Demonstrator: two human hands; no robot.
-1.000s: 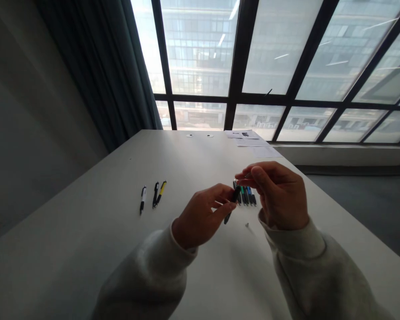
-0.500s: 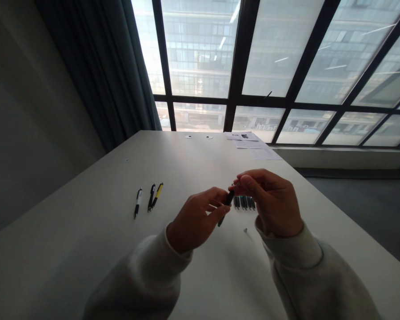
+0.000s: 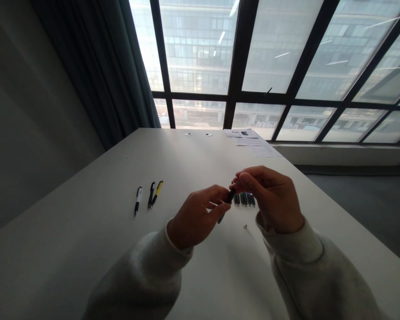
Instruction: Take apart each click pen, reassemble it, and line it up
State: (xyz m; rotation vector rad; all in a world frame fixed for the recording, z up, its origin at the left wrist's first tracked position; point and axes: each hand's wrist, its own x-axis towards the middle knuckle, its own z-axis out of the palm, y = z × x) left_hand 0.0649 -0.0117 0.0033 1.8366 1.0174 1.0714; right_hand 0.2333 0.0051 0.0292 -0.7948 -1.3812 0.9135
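My left hand [image 3: 201, 214] is closed around a dark pen [image 3: 231, 196], gripping it between thumb and fingers, tilted with its upper end to the right. At that upper end my right hand [image 3: 270, 195] pinches with thumb and fingertips; what lies between them is too small and hidden to make out. Behind the hands a row of several dark pens [image 3: 245, 200] lies on the table, partly covered by my right fingers. A tiny pale cone-shaped piece [image 3: 245, 227] rests on the tabletop below the row.
On the left of the white table [image 3: 193, 164] lie a white-and-black pen [image 3: 138, 201], a black pen [image 3: 151, 194] and a yellow-and-black pen [image 3: 157, 194]. Sheets of paper [image 3: 250, 141] lie at the far right corner. Two small round discs [image 3: 209, 134] sit by the far edge.
The view has shifted slightly, so the table things sit a little higher. Both hands stay together at the pen, with hardly any change of grip.
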